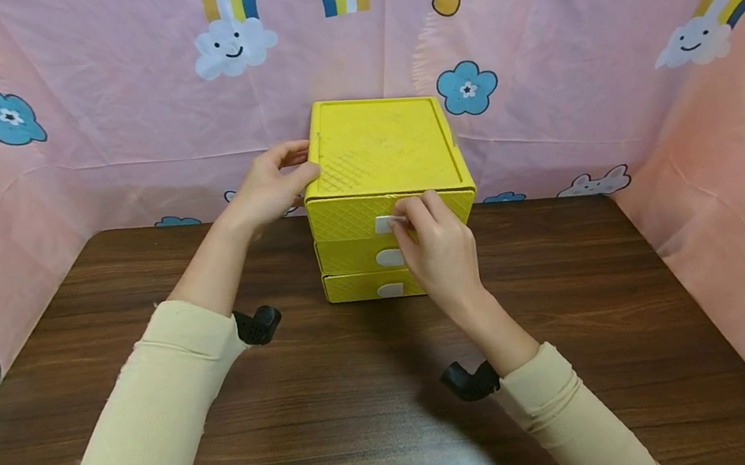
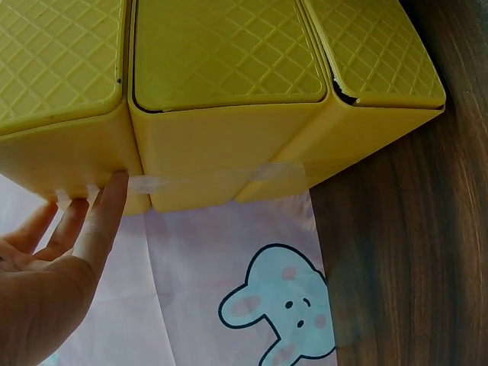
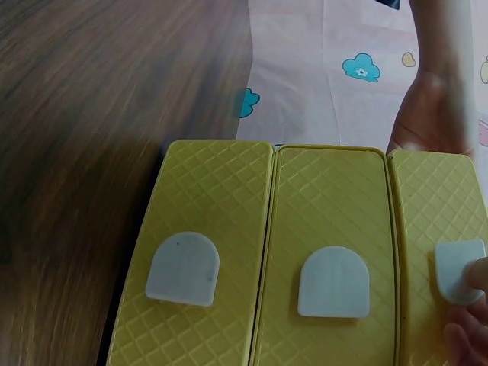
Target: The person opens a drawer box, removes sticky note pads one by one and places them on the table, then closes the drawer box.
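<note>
Black angled wrist pieces (image 1: 260, 325) (one apiece) poke from pale yellow sleeves (image 1: 132, 417).

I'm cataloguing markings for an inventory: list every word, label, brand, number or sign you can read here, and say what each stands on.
None: no readable word, label, brand, number or sign shows in any view.
Yellow three-drawer plastic box: raised crisscross pattern, no lettering visible.
White round-ended drawer tabs: no lettering visible.
Pink printed cloth backdrop: cartoon pictures, no lettering visible.
Black wrist-worn devices: too small to tell.
</note>
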Tool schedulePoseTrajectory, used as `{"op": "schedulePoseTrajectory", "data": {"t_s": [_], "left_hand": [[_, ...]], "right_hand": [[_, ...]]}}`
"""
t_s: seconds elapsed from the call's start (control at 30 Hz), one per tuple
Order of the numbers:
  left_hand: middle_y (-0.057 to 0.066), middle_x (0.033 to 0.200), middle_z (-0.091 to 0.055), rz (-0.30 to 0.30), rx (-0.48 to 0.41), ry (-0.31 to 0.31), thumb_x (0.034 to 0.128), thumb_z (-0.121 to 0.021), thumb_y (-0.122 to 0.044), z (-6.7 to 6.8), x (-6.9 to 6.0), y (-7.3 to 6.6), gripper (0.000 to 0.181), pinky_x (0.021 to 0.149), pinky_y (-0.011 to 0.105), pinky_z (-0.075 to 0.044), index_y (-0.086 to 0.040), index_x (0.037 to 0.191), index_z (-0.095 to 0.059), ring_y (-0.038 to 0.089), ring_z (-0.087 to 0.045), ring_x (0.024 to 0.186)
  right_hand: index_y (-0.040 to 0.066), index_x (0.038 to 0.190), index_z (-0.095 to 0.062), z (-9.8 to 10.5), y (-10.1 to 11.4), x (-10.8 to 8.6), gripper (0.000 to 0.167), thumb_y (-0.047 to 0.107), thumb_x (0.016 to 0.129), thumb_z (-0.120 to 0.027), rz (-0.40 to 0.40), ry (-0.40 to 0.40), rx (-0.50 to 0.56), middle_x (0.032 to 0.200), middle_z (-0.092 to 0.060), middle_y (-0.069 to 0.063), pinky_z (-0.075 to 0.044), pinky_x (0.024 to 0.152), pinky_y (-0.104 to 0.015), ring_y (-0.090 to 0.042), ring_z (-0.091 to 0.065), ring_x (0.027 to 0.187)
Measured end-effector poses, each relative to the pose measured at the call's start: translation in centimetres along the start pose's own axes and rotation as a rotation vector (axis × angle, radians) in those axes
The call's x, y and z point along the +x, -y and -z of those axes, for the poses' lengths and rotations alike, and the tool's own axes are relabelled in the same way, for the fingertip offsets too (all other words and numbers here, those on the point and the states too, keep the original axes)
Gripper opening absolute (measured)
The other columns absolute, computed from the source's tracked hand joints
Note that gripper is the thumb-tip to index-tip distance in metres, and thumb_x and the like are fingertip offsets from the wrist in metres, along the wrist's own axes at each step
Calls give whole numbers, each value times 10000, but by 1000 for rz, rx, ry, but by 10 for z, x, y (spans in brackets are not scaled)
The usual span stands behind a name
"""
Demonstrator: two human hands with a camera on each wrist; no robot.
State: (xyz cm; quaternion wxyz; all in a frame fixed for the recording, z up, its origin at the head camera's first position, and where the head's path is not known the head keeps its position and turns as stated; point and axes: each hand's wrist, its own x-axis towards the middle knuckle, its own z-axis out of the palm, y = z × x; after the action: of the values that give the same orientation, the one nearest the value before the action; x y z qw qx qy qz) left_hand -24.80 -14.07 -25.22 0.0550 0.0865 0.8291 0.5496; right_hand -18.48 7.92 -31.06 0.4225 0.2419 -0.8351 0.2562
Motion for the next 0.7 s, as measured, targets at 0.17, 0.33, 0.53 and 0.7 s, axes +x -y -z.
{"op": "schedulePoseTrajectory", "data": {"t_s": [0.17,0.33,0.53,0.7], "left_hand": [[80,1413,-361,-1,-5,2,934,-488,-265,0,0,0,560,787,293,-527,-129,1442,-295,216,-540,1086],[79,1410,-373,-2,5,-3,936,-487,-259,1,1,1,551,748,275,-527,-126,1438,-304,214,-546,1059],[77,1408,-381,-3,21,-8,937,-484,-268,0,2,2,542,762,311,-523,-130,1433,-315,211,-547,1038],[80,1408,-382,-7,30,-13,937,-480,-267,0,2,1,542,778,325,-524,-126,1433,-313,211,-545,1055]], "right_hand": [[73,881,-603,3,-1,-1,65,126,862,-633,38,21,-10,774,-533,-54,-482,522,-285,-157,-556,649],[74,886,-611,6,0,-3,67,135,866,-630,59,38,-27,777,-543,-50,-481,518,-275,-154,-547,632],[70,880,-612,12,3,-5,56,117,859,-634,95,48,-50,753,-537,-46,-457,471,-271,-149,-505,573],[68,873,-608,15,5,-7,58,103,848,-648,121,48,-57,739,-525,-43,-441,461,-268,-145,-481,558]]}}
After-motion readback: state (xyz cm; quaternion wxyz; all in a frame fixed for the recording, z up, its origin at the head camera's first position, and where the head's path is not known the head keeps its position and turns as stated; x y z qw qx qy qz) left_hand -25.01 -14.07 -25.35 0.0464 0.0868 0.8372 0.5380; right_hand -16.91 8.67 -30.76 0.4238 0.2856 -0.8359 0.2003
